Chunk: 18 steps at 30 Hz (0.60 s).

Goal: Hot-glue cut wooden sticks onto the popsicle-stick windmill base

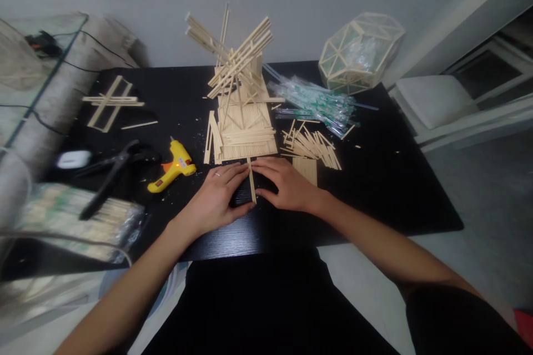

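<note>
Wooden sticks (252, 183), a short narrow strip of them, are lying on the black table (375, 177) directly in front of the person, pointing away from the body and ending just short of a larger stick structure. Left hand (219, 191), wearing a thin ring (217, 173), is coming at the strip from the left, partly open, its fingers bunched near the far end and its thumb spread away toward the near end. Right hand (287, 184) is mirroring it from the other side, fingertips at the far end, thumb lower down beside the strip; whether either one is truly gripping or only bracing, I cannot tell. Beyond them the stick structure (247, 138) is standing on the table, a flat ribbed platform below and crossed blades (235, 64) rising above. To its right a pile of loose sticks (314, 147) is spreading near a small flat panel (306, 169), with clear-and-green plastic packets (316, 101) lying behind. A faceted frame (345, 44) is sitting at the far right corner. On the left a yellow glue gun (178, 156) is lying near a black tool (111, 180), which is overlapping a wrapped packet (70, 216), while a cross-shaped frame (110, 101) is resting farther back
</note>
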{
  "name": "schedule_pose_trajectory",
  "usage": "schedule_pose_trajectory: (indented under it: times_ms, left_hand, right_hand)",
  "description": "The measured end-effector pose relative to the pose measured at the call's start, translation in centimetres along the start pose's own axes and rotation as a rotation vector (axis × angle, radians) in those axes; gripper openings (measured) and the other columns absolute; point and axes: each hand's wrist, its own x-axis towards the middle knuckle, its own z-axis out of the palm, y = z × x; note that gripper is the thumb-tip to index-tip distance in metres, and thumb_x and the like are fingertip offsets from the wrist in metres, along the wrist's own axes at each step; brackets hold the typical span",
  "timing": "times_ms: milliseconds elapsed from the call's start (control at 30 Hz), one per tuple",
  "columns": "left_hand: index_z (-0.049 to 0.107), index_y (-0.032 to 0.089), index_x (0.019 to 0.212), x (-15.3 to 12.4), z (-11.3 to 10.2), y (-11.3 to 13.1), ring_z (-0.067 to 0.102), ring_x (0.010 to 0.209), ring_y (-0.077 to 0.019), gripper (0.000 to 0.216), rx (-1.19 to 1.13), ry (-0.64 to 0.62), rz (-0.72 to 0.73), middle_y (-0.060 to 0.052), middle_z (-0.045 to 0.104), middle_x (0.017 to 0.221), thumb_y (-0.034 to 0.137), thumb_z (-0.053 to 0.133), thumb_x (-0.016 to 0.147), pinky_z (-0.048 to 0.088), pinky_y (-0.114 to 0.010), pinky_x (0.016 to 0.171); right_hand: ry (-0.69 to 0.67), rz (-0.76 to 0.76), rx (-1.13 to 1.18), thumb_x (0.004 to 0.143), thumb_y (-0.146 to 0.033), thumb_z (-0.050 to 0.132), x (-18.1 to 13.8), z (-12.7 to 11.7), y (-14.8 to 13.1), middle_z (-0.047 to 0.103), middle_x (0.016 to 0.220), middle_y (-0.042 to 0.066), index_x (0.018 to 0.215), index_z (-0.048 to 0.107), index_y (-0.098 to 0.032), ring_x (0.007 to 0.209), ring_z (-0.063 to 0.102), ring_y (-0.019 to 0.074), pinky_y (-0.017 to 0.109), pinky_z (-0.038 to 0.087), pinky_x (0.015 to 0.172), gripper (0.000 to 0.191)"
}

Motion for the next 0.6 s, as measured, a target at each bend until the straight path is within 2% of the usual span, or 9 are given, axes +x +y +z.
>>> schedule_pose_trajectory:
  times_ms: [333, 600]
  left_hand:
    - [0.057, 0.02, 0.15, -0.07, -0.01, -0.44, 0.054, 0.144, -0.0369, 0.068, -0.018, -0.007, -0.01, -0.018, 0.057, 0.156, 0.049, 0.075, 0.092, 0.043, -0.06, 0.119]
    - [0.059, 0.018, 0.146, 0.2, -0.18, -0.57, 0.054, 0.144, -0.0368, 0.065, -0.021, -0.015, -0.009, -0.019, 0.058, 0.156, 0.051, 0.075, 0.092, 0.043, -0.061, 0.118]
  right_hand:
    - [0.005, -0.009, -0.013, 0.092, -0.026, 0.074, 0.01, -0.01, -0.1, 0.063, 0.15, 0.017, 0.144, 0.063, -0.018, 0.142, 0.057, 0.0325, 0.057, 0.045, 0.12, 0.055]
    - [-0.001, -0.023, -0.01, 0.091, -0.026, 0.075, 0.21, -0.09, 0.04, 0.065, 0.148, 0.017, 0.143, 0.063, -0.015, 0.141, 0.058, 0.0322, 0.056, 0.044, 0.121, 0.054]
